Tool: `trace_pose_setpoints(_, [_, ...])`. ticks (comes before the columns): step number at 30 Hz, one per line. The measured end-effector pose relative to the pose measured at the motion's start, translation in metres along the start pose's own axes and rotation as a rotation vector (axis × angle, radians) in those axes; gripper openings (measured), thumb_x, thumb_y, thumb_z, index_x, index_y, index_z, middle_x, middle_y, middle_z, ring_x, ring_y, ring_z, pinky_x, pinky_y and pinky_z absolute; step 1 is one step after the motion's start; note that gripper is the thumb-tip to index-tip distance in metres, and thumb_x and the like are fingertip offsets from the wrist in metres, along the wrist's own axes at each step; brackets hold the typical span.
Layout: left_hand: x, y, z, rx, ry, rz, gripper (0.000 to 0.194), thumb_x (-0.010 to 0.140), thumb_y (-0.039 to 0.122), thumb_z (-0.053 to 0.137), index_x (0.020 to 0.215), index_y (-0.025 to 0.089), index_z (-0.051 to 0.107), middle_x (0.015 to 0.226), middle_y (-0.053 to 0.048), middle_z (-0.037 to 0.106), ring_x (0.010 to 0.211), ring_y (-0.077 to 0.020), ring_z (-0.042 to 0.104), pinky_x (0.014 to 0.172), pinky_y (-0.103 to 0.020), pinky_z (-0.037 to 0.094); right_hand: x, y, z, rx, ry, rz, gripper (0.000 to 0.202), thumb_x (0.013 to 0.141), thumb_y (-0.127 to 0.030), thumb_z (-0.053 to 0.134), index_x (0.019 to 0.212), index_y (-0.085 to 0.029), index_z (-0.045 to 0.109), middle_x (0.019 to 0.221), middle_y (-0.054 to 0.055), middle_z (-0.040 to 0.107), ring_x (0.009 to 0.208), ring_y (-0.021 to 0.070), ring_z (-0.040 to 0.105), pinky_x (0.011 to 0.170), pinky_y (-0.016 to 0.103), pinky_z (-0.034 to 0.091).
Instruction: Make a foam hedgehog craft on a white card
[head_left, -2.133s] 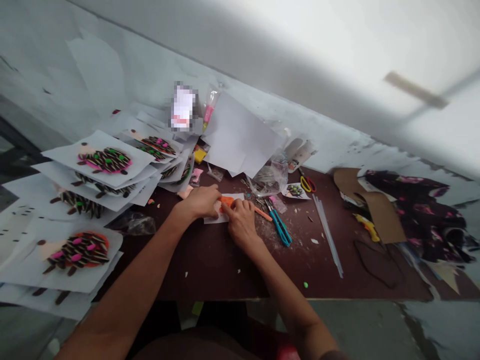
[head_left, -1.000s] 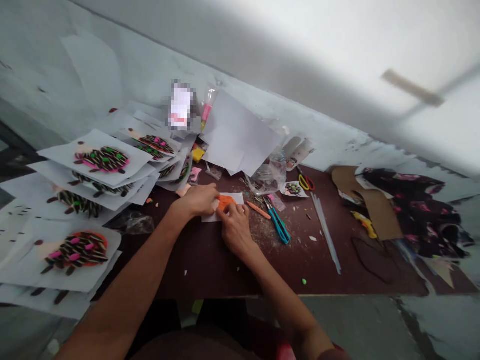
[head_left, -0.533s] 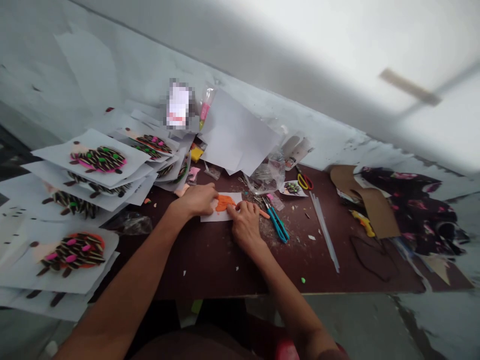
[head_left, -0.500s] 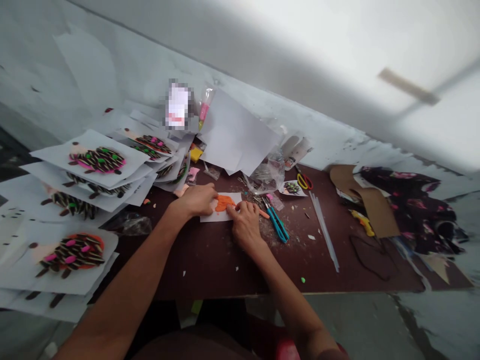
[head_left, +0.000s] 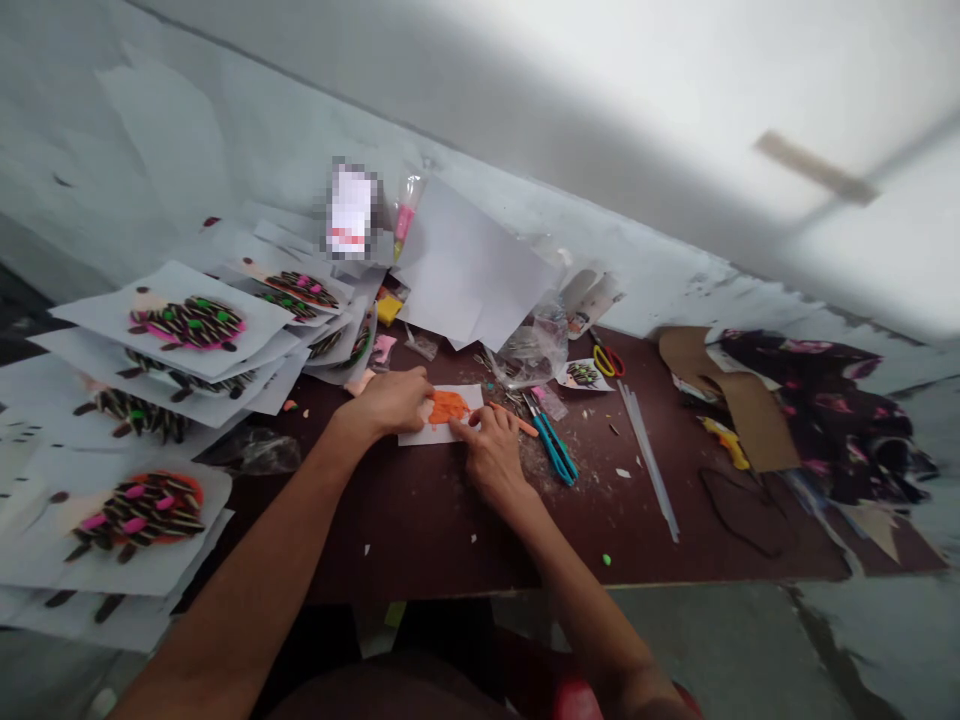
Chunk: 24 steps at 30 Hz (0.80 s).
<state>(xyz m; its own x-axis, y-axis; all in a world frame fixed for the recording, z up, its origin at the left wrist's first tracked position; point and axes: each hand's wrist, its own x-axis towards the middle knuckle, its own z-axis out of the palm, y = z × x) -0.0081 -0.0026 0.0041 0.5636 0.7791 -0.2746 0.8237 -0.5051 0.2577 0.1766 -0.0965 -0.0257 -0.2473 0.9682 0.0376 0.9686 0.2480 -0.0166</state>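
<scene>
A small white paper (head_left: 420, 437) lies on the dark table, bearing a flattened patch of orange modelling clay (head_left: 448, 404). My left hand (head_left: 394, 402) is closed at the paper's left edge, its fingertips bent down over that edge and the clay's left side. From the right, my right hand (head_left: 491, 445) reaches over the paper, its thumb and forefinger spread and touching the clay's lower right edge; its other fingers are loosely bent. An orange stick-like piece (head_left: 523, 424) lies just right of this hand, beside teal-handled pliers (head_left: 556, 452).
Stacked papers with seed-covered hedgehog pictures (head_left: 187, 322) crowd the left. Behind are blank white sheets (head_left: 472, 270) and a plastic bag (head_left: 534, 345). To the right lie scissors (head_left: 606, 360), clear glue sticks (head_left: 649, 465), a yellow glue gun (head_left: 726, 442) and brown cardboard (head_left: 765, 430).
My right thumb and forefinger have shifted slightly left along the clay's lower edge. The left hand stays in place at the paper. The view has moved slightly.
</scene>
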Motion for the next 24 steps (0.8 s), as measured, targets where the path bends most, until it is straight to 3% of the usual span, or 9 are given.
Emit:
trace_pose_setpoints(16, [0.000,0.001,0.000,-0.006,0.010,0.017,0.038,0.079,0.024,0.060,0.113,0.025,0.076,0.126,-0.010,0.067,0.102,-0.0286,0.068,0.075,-0.034,0.047,-0.001,0.011,-0.001,-0.042,0.019,0.062,0.054,0.095,-0.012,0.049,0.141,-0.037,0.062,0.108,0.009,0.058,0.098,0.0245,0.044,0.090,0.039,0.028])
trace_pose_setpoints(24, [-0.001,0.002,-0.001,-0.021,0.023,0.013,0.037,0.079,0.023,0.062,0.113,0.026,0.076,0.123,-0.009,0.067,0.099,-0.0271,0.067,0.077,-0.034,0.047,0.002,0.018,-0.001,0.011,0.009,0.141,0.051,0.095,-0.010,0.047,0.133,-0.036,0.068,0.109,0.009,0.060,0.101,0.0241,0.046,0.089,0.037,0.030])
